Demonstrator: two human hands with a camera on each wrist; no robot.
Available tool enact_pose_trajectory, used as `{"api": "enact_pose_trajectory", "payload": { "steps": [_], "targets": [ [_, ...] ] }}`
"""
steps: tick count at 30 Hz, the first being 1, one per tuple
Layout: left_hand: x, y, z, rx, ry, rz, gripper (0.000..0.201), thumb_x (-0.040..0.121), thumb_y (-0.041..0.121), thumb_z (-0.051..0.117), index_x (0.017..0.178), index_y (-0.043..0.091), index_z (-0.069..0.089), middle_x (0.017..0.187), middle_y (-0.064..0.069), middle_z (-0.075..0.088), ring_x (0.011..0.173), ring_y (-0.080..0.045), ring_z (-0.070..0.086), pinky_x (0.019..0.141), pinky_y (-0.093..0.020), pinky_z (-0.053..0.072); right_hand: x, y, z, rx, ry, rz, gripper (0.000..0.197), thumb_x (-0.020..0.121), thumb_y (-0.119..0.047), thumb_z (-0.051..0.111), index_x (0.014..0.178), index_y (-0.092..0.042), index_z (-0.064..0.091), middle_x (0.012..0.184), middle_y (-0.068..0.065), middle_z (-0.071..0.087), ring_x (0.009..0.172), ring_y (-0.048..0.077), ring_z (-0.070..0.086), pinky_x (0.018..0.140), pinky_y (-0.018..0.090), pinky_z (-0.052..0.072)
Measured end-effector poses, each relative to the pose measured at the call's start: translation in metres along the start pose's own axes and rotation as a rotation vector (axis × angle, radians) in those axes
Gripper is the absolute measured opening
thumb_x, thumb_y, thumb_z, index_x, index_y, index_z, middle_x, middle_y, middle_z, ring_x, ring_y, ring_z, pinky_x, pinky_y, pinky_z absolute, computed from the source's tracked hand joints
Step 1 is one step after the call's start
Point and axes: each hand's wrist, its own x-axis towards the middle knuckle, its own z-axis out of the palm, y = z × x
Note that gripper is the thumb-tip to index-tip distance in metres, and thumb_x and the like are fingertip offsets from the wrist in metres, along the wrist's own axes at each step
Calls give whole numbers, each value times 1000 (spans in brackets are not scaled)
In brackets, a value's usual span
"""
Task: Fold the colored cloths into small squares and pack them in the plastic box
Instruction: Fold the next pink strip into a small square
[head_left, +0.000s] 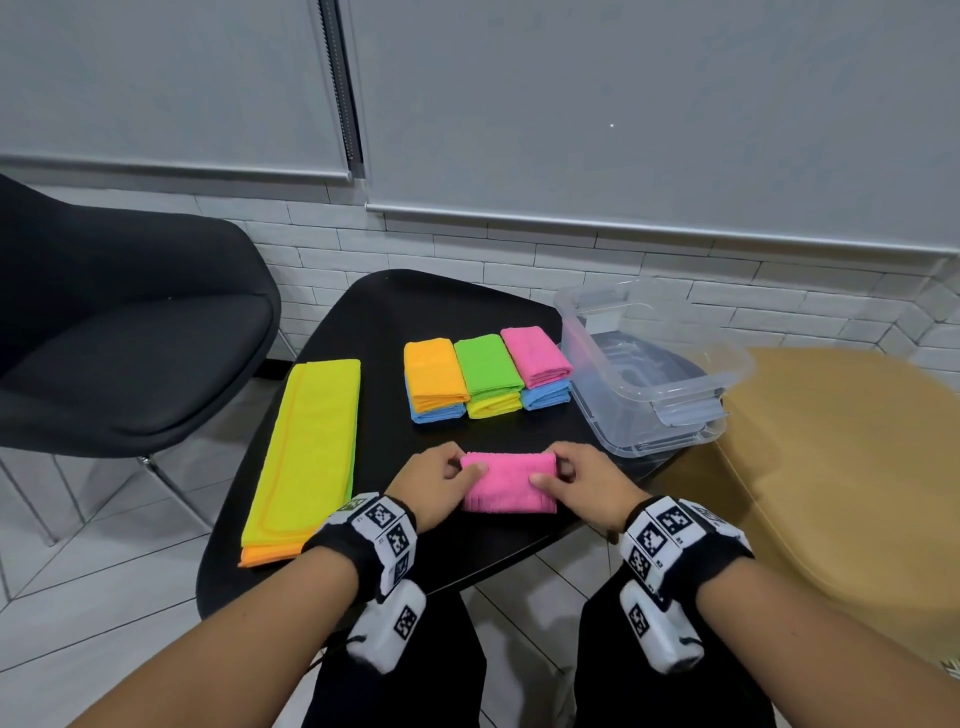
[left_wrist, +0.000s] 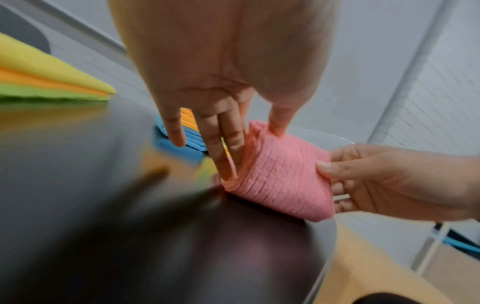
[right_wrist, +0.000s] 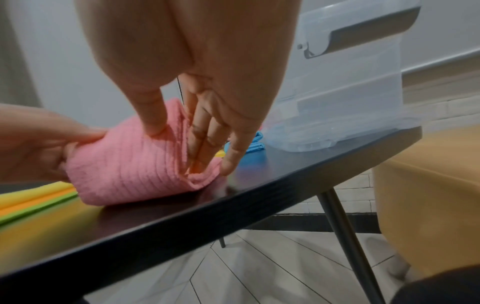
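From the head view, a folded pink cloth (head_left: 509, 480) is pinched at the near counter (head_left: 363, 312) edge by the left hand (head_left: 441, 480) and right hand (head_left: 582, 483); the plastic box (head_left: 727, 364) is seen far right. In the left wrist view, the cloth's left end is clamped between thumb and fingers (left_wrist: 221, 156). In the right wrist view, its right end is gripped likewise

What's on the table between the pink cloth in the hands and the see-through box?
Nothing: in the head view, only bare black table separates the held pink cloth from the plastic box. The folded stacks sit farther back.
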Motion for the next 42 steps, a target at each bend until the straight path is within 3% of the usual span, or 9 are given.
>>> {"api": "enact_pose_trajectory", "payload": {
  "steps": [4,7,10,14,17,21,25,37,42],
  "targets": [
    [18,7,5,105,91,-88,34,94,48,47,82,18,55,73,3,57,71,-15,54,64,-28,39,14,-6,4,78,61,153,23,83,-28,69,96,-24,50,91,6,66,84,19,63,81,33,51],
    [29,10,9,138,115,-124,33,94,47,47,71,23,47,70,5,54,67,-14,52,61,-28,38,21,-9,7,41,120,194,34,84,-19,65,113,-15,47,85,1,56,80,17,55,73,26,44],
    [37,13,12,150,115,-168,33,93,47,50,73,21,49,68,4,53,65,-15,52,60,-28,39,22,-18,11,-99,114,220,45,85,-12,61,125,-12,41,111,8,52,103,24,54,86,29,42],
    [44,15,13,178,102,-200,34,91,49,52,76,18,48,71,1,54,64,-17,52,56,-28,38,15,-33,19,-492,105,57,53,87,-12,54,137,-12,36,135,11,36,120,28,44,95,38,44],
    [44,13,13,233,108,-198,36,90,52,52,83,17,49,78,-1,58,65,-16,52,54,-29,36,8,-32,27,-663,-12,-49,68,89,-10,47,150,-9,17,156,11,15,142,27,22,109,43,29],
    [44,11,8,215,96,-194,35,88,52,56,87,17,57,81,-3,65,66,-16,56,59,-30,44,-2,-20,39,-759,-155,-55,70,98,-48,8,151,-6,-7,159,9,-15,148,22,-9,117,49,6],
    [46,14,9,218,79,-205,32,88,49,59,88,17,62,88,-4,69,75,-19,63,64,-31,48,-3,-12,50,-790,-179,-58,110,63,-71,-27,150,-5,-14,158,11,-19,147,23,-13,118,48,2],
    [61,15,25,494,34,-249,42,93,50,48,115,14,50,110,-4,61,98,-21,61,69,-31,42,1,-6,65,-695,-136,-5,97,81,-74,4,149,-7,-17,156,10,-24,145,22,-20,119,45,-4],
    [59,22,25,453,13,-319,42,93,47,51,116,11,51,111,-5,60,100,-22,61,72,-31,43,2,-9,64,-665,-170,14,104,71,-76,-10,149,-6,-17,157,10,-23,146,22,-19,118,47,-4]
  ]
}}
